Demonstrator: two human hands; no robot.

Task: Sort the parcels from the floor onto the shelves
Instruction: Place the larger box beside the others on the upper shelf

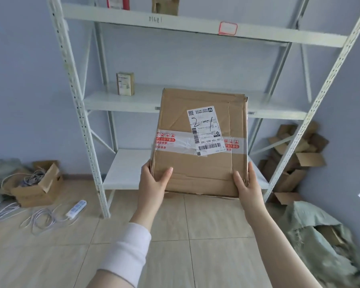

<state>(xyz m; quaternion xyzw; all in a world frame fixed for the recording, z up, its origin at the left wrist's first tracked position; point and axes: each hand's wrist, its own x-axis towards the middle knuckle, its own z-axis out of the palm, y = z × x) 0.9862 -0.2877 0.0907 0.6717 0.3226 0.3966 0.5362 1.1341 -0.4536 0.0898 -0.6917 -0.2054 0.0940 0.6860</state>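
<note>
I hold a large flat cardboard parcel (pixel 200 165) up in front of the white metal shelving (pixel 121 102). It bears a white shipping label with "2 1" handwritten on it and red-printed tape across the middle. My left hand (pixel 154 179) grips its lower left corner, and my right hand (pixel 247 183) grips its lower right corner. The parcel hides part of the middle and bottom shelves. A small brown box (pixel 125 83) stands on the middle shelf at the left. On the top shelf sit a red-and-white parcel (pixel 117 2) and a brown box (pixel 165 5).
At left on the tiled floor are an open carton of cables (pixel 35 183) and a white power strip (pixel 76 208) with loose cords. Flattened cardboard (pixel 295 159) is piled in the right corner. A green sack (pixel 312 235) with parcels inside lies at lower right.
</note>
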